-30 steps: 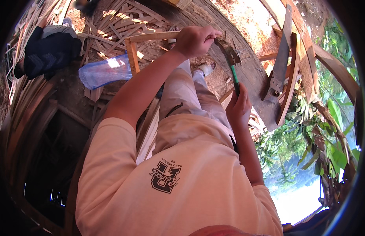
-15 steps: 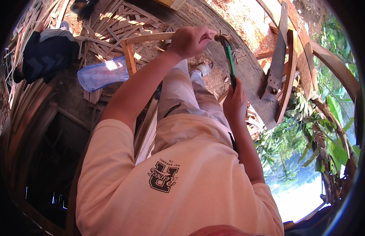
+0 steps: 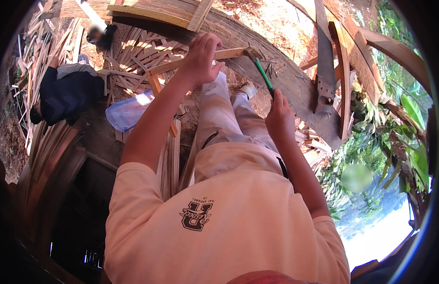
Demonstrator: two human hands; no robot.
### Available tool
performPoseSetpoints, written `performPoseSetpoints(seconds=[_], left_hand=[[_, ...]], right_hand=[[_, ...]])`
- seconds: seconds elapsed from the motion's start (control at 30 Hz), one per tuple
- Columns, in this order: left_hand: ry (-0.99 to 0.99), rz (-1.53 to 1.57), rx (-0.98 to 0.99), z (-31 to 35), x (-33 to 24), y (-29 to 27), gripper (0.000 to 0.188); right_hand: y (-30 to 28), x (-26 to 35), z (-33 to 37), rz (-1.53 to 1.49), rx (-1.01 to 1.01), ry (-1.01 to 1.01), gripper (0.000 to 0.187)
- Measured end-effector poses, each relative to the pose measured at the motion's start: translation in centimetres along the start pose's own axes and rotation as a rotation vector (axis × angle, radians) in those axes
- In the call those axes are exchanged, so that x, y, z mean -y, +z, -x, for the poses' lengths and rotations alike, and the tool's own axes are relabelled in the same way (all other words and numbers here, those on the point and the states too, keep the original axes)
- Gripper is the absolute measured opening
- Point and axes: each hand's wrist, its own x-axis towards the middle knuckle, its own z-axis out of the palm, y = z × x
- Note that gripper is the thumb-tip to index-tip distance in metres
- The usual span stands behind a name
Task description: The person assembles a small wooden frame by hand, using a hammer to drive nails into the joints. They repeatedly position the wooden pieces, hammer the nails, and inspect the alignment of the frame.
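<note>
My right hand is closed round the dark grip of a claw hammer with a green shaft. The hammer's head rests at the far end of a thin wooden strip, over a weathered plank. My left hand grips that strip, its thumb and fingers on either side. At the strip's left end a second piece of wood joins it at an angle, partly hidden by my left forearm. Several thin dark nails appear to lie on the plank beside the hammer head.
A handsaw lies on the plank's right, beside an upright board. Wood offcuts litter the ground at left, near a clear plastic bag. Another person in dark clothing is at far left; a second is farther back.
My left hand has moved left from the strip's end to farther along it. The hammer has shifted left and down in view, its head now at the strip's end. The whole view has shifted slightly.
</note>
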Motion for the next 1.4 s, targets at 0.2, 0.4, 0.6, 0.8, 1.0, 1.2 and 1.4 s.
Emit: performPoseSetpoints(seconds=[0.2, 0.4, 0.6, 0.8, 1.0, 1.2, 1.4], left_hand=[[-0.282, -0.450, 0.321, 4.7, 1.4, -1.7, 0.053], [-0.025, -0.422, 0.238, 5.3, 6.1, -0.1, 0.050], [0.043, -0.537, 0.374, -0.7, -0.5, -4.7, 0.051], [0.168, -0.531, 0.454, -9.0, -12.4, -2.5, 0.047], [0.298, -0.412, 0.591, -11.2, -20.1, 8.2, 0.050], [0.335, -0.291, 0.665, -6.1, -22.6, 15.6, 0.049], [0.182, -0.268, 0.669, -1.7, -22.9, 18.8, 0.048]], right_hand=[[0.2, 0.2, 0.2, 0.005, 0.078, 0.066, 0.048], [0.3, 0.9, 0.2, -0.086, 0.047, 0.068, 0.034], [-2.2, 0.3, 4.3, -0.371, -0.052, 0.222, 0.030], [-5.3, -5.2, 14.5, -0.645, -0.399, 0.535, 0.028], [-0.4, -10.5, 25.8, -0.478, -0.772, 0.919, 0.024], [2.6, -4.1, 33.0, -1.219, -1.114, 1.086, 0.006], [4.4, -1.3, 32.1, -1.260, -1.097, 1.120, 0.002]])
